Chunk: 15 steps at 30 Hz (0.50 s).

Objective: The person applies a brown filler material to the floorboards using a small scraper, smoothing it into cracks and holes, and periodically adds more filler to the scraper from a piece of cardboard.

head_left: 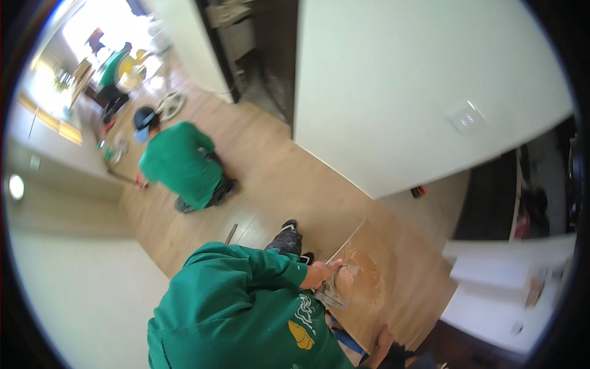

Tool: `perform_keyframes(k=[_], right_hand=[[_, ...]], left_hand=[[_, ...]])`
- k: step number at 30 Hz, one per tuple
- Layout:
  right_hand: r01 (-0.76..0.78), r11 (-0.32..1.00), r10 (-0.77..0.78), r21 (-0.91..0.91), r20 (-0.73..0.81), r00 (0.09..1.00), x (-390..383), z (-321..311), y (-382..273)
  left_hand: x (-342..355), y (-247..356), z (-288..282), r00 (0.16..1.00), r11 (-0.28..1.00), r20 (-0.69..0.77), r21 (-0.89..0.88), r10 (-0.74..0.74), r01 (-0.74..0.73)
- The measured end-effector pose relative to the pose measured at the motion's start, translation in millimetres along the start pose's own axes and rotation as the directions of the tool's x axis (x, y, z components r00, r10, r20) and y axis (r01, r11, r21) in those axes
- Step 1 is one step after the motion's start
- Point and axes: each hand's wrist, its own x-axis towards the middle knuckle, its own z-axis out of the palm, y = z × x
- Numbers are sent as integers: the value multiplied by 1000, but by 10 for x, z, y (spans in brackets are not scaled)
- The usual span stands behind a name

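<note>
Right hand point(385, 339): it comes in at the lower edge with a dark sleeve behind it and lies low over the wooden floor point(413, 280). It is blurred and partly cut off, so I cannot tell whether the fingers are spread, closed or gripping anything.
Left hand: not in the picture.
Nearest thing: the smeared patch of glue point(364, 278) on the floor, up and slightly left of the right hand, near but apart from it.
Long axis: the floor boards run from upper left to lower right along the foot of the white wall point(399, 92), and the glue patch stretches roughly the same way.
Nearer hand: only the right one shows, so it is the nearer.
Co-worker: a person in a green hoodie point(239, 307) crouches just left of the patch. That person's hand point(316, 273) is clamped on a trowel point(336, 291), its blade pressed flat into the near edge of the glue.
Between them: a blue object point(344, 338) lies on the floor, too blurred to name.
Further off: a second person in green point(181, 163) kneels on the same floor, well apart.
On the wall: a pale switch plate point(465, 118).
</note>
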Motion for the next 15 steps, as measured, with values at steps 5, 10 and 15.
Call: perform_keyframes(k=[5, 10, 15], right_hand=[[-29, 939, 82, -343, 141, 987, -752, 594, -1166], [66, 860, 70, -506, 246, 967, -915, 801, -2349], [135, 782, 69, -608, 299, 952, -1511, 994, -3188]], left_hand=[[-227, -714, -998, 996, 978, 86, -206, -22, 40], [-640, -939, -1432, 980, 927, 160, -371, 116, -49], [-1733, -1083, -2276, 989, 803, 136, -581, -66, 133]])
